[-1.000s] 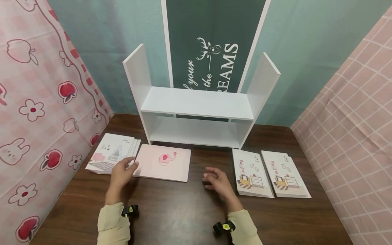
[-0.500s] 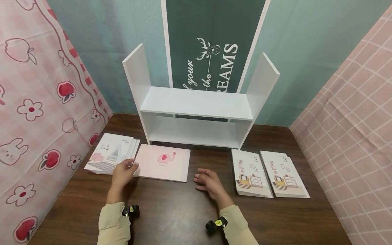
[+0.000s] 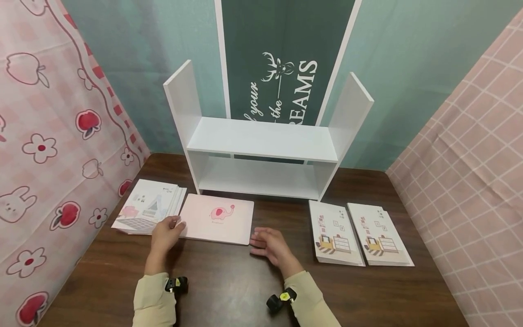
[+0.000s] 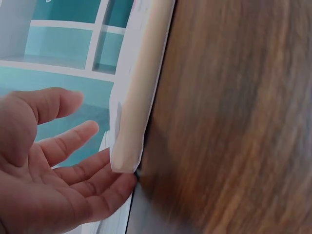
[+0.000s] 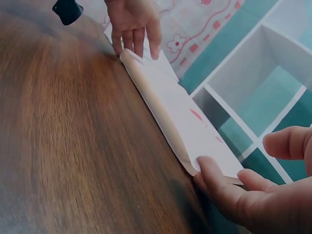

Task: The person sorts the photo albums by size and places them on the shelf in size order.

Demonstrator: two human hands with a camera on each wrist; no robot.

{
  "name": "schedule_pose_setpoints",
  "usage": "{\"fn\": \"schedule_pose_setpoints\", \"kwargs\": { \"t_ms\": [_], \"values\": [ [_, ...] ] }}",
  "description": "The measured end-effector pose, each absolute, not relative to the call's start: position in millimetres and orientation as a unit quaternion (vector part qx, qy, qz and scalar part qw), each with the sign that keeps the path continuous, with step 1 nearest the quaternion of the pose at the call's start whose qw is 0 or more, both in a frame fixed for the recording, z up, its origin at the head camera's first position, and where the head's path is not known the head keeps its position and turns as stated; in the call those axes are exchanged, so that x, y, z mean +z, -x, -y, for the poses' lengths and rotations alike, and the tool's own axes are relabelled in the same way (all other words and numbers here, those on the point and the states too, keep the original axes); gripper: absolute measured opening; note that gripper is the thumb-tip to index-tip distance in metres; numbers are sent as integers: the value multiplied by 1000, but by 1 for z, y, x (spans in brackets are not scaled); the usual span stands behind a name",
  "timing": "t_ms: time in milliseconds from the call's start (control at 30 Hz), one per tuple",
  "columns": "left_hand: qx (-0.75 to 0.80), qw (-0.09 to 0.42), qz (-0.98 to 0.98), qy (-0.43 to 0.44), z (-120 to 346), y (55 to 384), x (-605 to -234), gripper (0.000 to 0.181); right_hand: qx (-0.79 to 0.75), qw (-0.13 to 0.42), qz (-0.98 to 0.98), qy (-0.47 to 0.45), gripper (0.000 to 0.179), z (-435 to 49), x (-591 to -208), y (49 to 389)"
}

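The left hand [image 3: 165, 236] and right hand [image 3: 271, 247] touch opposite ends of the pink elephant book [image 3: 216, 220] — fingers loosely extended, thumbs clear, neither gripping. It lies flat on the brown table [image 3: 220, 281], on the near side of the white shelf [image 3: 261, 141]; so laid, it offers mainly its edges, likely why the fingertips rest there. The white booklets [image 3: 143, 204] sit just beside its left end — presumably sorted from the right-hand booklets [image 3: 337, 234] by cover.

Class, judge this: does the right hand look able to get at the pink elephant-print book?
Probably yes: the right hand has its fingers at the right end of the pink elephant-print book, with nothing visible between; the left hand is at the other end.
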State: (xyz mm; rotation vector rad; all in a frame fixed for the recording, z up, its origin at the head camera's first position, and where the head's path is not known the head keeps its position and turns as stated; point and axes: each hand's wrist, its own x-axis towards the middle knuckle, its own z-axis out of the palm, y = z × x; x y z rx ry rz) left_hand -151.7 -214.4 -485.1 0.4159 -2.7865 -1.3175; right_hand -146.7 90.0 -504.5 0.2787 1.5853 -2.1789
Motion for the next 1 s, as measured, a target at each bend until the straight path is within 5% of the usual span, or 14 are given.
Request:
{"fn": "schedule_pose_setpoints", "kwargs": {
  "t_ms": [400,733,1000],
  "values": [
    [-444,44,876,-185,214,153,-483,36,-792,196,-566,-119,35,-79,-509,149],
    [-561,-47,812,-156,219,154,-486,48,-709,135,-686,-90,28,-72,-515,153],
    [-562,-51,811,-157,219,150,-486,47,-690,122,-707,-96,28,-70,-510,152]
  ]
}}
